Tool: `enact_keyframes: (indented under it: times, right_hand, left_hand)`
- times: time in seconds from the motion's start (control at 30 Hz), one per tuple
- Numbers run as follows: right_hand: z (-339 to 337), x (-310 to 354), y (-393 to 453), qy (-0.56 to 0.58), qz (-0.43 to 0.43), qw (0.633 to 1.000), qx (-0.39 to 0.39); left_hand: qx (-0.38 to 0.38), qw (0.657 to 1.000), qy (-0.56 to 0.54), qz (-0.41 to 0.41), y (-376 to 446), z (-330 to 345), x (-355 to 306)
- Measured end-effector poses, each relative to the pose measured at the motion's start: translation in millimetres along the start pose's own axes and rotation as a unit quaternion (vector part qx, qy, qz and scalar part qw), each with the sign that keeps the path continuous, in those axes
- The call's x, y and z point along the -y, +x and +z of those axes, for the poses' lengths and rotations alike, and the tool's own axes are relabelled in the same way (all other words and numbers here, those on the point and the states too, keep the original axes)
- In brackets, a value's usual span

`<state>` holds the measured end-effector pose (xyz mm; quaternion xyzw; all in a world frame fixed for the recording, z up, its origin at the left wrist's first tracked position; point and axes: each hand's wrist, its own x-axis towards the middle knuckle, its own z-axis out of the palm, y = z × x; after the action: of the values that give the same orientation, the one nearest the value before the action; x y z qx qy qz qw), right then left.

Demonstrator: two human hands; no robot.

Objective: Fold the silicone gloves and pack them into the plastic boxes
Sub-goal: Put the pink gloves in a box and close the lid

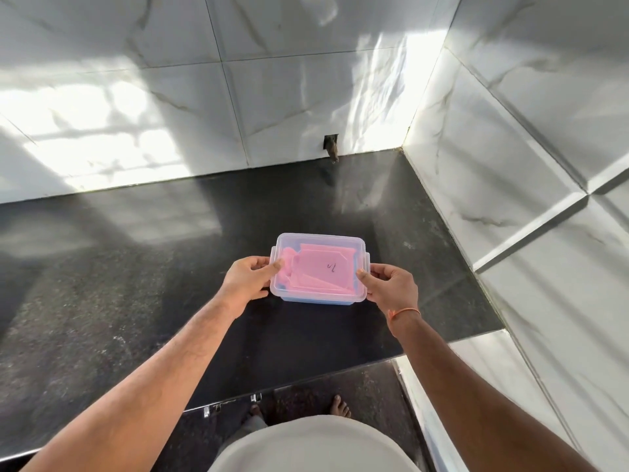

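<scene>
A black granite counter (136,267) carries the clear plastic box (318,298) near the tiled corner — lid on, folded pink silicone glove (320,267) inside — left hand (248,277) and right hand (391,287) clamped on its short ends.

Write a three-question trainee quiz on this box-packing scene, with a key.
1. True or false: the lid is on the plastic box.
2. What colour is the folded glove seen through the lid?
3. Where does the left hand grip? A) left end of the box B) the far edge C) nowhere

Key: 1 true; 2 pink; 3 A. The right hand holds the opposite end, and the box sits on the black counter.
</scene>
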<state>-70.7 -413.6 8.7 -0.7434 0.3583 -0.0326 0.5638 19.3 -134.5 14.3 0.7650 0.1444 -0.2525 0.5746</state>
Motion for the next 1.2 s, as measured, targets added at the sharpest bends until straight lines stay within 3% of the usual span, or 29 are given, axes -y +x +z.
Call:
enact_keyframes:
  times: [0.3,0.5,0.63,0.83,1.07,1.2]
  right_hand:
    - [-4.0,-5.1,2.3,0.070,0.046,0.995,0.045]
    - [-15.4,-0.1,11.9,0.081,0.167,0.971,0.147]
    - [-19.1,9.7,12.3,0.067,0.180,0.962,0.196]
    - [-6.0,16.6,6.1,0.038,0.089,0.983,0.157]
    - [-0.4,15.1,0.6,-0.019,0.034,0.990,0.136]
    - [2.9,14.4,0.2,-0.096,0.001,0.986,0.135]
  left_hand:
    - [0.053,0.998,-0.003,-0.035,-1.7,0.8,-3.4]
    - [0.096,0.993,0.015,-0.064,0.3,-4.4,-7.4]
    - [0.042,0.999,-0.009,-0.026,2.6,-0.6,-2.9]
    - [-0.047,0.996,0.063,0.044,-1.0,13.2,6.5]
    - [-0.135,0.957,0.216,0.138,-13.7,30.3,10.5]
    - [-0.170,0.930,0.289,0.152,-18.7,36.9,11.0]
